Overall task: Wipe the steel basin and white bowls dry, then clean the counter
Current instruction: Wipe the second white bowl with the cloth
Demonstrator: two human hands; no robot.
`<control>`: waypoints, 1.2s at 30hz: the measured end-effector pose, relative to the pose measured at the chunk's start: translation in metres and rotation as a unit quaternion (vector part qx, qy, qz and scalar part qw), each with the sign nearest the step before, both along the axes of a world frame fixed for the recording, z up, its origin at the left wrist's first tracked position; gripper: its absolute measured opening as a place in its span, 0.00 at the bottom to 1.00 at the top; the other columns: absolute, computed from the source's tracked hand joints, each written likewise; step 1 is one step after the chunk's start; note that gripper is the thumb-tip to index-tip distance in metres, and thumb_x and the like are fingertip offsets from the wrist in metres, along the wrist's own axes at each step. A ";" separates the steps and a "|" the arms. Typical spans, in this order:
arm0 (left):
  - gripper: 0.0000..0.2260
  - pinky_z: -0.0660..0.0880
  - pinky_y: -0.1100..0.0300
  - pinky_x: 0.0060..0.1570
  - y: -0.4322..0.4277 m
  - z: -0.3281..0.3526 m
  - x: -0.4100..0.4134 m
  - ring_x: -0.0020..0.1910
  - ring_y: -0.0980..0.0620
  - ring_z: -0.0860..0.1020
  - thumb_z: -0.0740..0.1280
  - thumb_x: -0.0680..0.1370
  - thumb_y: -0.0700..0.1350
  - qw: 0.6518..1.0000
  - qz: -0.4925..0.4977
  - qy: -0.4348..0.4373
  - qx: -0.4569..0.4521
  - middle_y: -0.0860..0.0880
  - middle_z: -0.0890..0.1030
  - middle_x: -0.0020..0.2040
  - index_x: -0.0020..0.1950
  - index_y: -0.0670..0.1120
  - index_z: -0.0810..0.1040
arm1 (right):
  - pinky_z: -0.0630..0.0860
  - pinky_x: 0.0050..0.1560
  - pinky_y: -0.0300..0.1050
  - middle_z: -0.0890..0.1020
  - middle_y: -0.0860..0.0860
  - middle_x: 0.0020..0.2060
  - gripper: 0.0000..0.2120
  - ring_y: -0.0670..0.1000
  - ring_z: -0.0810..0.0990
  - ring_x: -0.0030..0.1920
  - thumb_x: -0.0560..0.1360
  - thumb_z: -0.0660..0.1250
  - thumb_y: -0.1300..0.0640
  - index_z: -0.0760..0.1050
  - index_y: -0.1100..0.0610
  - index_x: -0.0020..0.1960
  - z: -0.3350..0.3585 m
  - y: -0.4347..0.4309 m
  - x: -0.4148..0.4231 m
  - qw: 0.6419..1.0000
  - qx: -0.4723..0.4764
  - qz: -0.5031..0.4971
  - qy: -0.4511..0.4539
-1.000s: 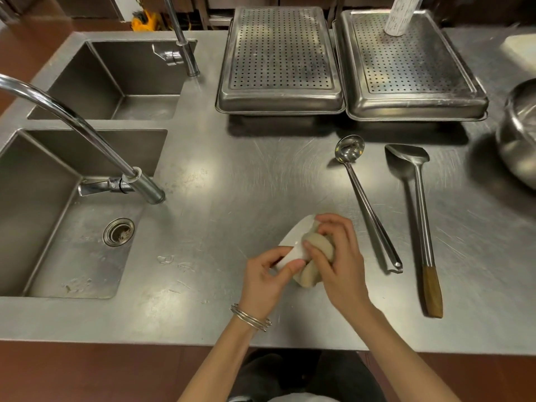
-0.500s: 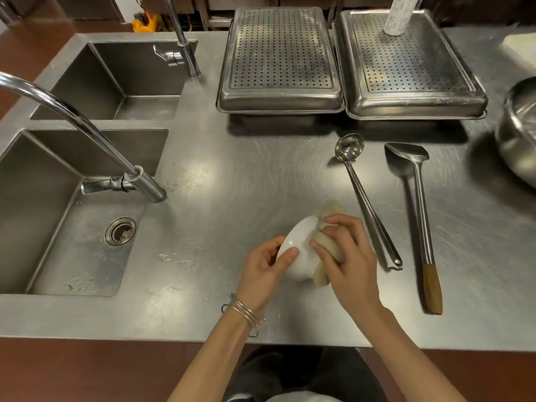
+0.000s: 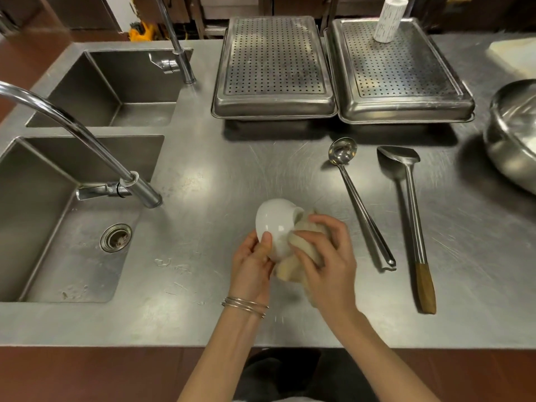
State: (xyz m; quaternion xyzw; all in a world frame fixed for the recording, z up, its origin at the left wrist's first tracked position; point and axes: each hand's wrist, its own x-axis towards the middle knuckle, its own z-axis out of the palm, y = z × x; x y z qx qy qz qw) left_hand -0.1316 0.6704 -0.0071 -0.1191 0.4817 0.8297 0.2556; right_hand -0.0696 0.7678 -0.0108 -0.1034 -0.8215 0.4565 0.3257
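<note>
Bowl-drying step in hand: left hand grips 1 white bowl; right hand clutches cloth against it. Next likely: set bowl down.

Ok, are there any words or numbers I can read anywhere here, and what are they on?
No text here can be read.
White roll standing on the right perforated tray: rows of tiny dark marks, too small and blurred to read.
White bowl in the left hand, cloth in the right hand, ladle, spatula: no print shows.
</note>
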 end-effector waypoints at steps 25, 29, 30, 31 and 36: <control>0.11 0.73 0.65 0.43 -0.041 -0.017 -0.020 0.42 0.57 0.77 0.68 0.68 0.51 0.921 -0.202 0.302 -0.143 0.54 0.82 0.42 0.47 0.49 0.79 | 0.68 0.52 0.27 0.78 0.47 0.49 0.12 0.38 0.76 0.51 0.67 0.70 0.65 0.80 0.48 0.42 0.008 0.057 -0.018 0.989 -0.103 0.042 -0.094; 0.11 0.73 0.64 0.46 -0.041 -0.014 -0.024 0.45 0.57 0.78 0.67 0.70 0.52 0.906 -0.220 0.326 -0.157 0.56 0.82 0.44 0.50 0.51 0.79 | 0.70 0.54 0.32 0.79 0.51 0.50 0.10 0.43 0.77 0.53 0.67 0.69 0.63 0.79 0.55 0.47 0.014 0.043 -0.014 0.989 -0.103 0.092 -0.061; 0.12 0.73 0.66 0.47 -0.041 -0.012 -0.025 0.46 0.58 0.78 0.66 0.70 0.51 0.906 -0.219 0.330 -0.147 0.56 0.82 0.45 0.51 0.49 0.79 | 0.70 0.54 0.33 0.79 0.51 0.50 0.12 0.44 0.77 0.53 0.66 0.69 0.60 0.78 0.55 0.49 0.013 0.044 -0.016 0.987 -0.119 0.090 -0.064; 0.13 0.73 0.67 0.47 -0.041 -0.010 -0.026 0.47 0.59 0.79 0.66 0.70 0.51 0.906 -0.218 0.335 -0.137 0.57 0.83 0.46 0.52 0.49 0.79 | 0.71 0.55 0.33 0.79 0.51 0.52 0.15 0.44 0.77 0.54 0.65 0.70 0.58 0.75 0.57 0.51 0.011 0.046 -0.018 0.982 -0.152 0.083 -0.073; 0.19 0.75 0.63 0.49 -0.044 -0.019 -0.023 0.52 0.54 0.79 0.73 0.66 0.55 0.949 -0.164 0.262 -0.066 0.51 0.83 0.51 0.53 0.49 0.82 | 0.73 0.54 0.35 0.78 0.47 0.53 0.10 0.42 0.78 0.53 0.65 0.70 0.63 0.73 0.57 0.44 -0.011 0.050 -0.014 0.952 -0.282 0.064 -0.095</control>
